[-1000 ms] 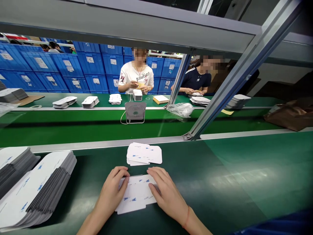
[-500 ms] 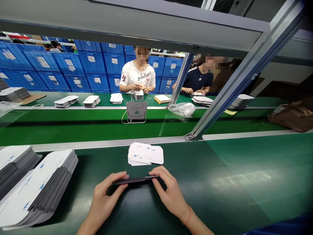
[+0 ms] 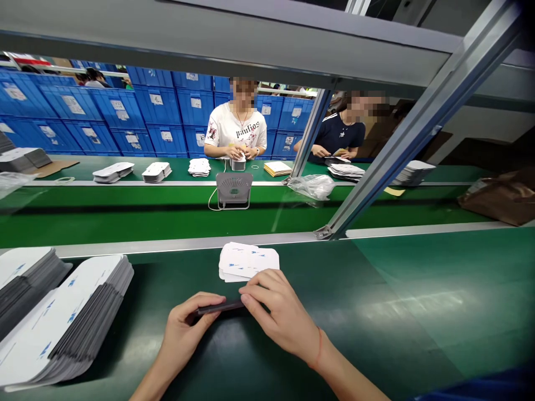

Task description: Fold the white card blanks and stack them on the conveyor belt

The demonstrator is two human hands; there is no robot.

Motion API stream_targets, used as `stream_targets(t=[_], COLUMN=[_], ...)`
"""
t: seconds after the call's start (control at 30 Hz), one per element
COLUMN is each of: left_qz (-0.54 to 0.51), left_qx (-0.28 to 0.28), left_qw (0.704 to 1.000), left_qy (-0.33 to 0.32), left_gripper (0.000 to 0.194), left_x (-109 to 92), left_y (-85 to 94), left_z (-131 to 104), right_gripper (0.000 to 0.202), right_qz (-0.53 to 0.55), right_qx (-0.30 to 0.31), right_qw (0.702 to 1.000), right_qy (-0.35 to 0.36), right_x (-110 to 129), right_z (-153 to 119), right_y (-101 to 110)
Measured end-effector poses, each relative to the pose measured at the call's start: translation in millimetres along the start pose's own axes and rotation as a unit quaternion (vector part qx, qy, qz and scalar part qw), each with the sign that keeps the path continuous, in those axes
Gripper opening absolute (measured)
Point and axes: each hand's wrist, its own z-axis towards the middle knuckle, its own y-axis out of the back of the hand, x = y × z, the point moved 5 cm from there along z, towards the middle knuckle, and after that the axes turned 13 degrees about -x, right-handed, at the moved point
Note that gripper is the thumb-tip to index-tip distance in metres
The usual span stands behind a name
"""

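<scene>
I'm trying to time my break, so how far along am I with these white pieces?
The small fanned pile beyond your hands looks set down already. In hand is a thin dark piece, seen edge-on, pinched by your left hand, with your right hand at its other end. The big stacks at left may remain, but I can't tell.

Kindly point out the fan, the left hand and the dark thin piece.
Fan [image 3: 234, 189]: head view, middle of its housing.
Left hand [image 3: 182, 329]: head view, middle of hand.
Dark thin piece [image 3: 231, 306]: head view, its visible edge.
</scene>
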Motion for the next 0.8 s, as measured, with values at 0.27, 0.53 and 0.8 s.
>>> stream_targets(t=[0.27, 0.53, 0.8], left_qz=[-0.02, -0.015, 0.063], left_qx=[-0.015, -0.004, 0.026], left_qw=[0.999, 0.995, 0.99], left_qy=[0.029, 0.095, 0.123], left_gripper=[0.012, 0.022, 0.025], left_x=[8.6, 11.8, -14.5], left_y=[-0.1, 1.5, 3.0], left_z=[-3.1, -0.2, 6.5], right_gripper=[0.022, 0.026, 0.024], right_qz=[-0.094, -0.111, -0.026], right_qx=[0.191, 0.065, 0.137], right_qw=[0.974, 0.973, 0.988], right_qy=[0.078, 0.193, 0.07], right_x=[-0.1, 1.2, -5.4], right_z=[14.5, 9.1, 11.1], right_y=[-17.0, -21.9, -22.5])
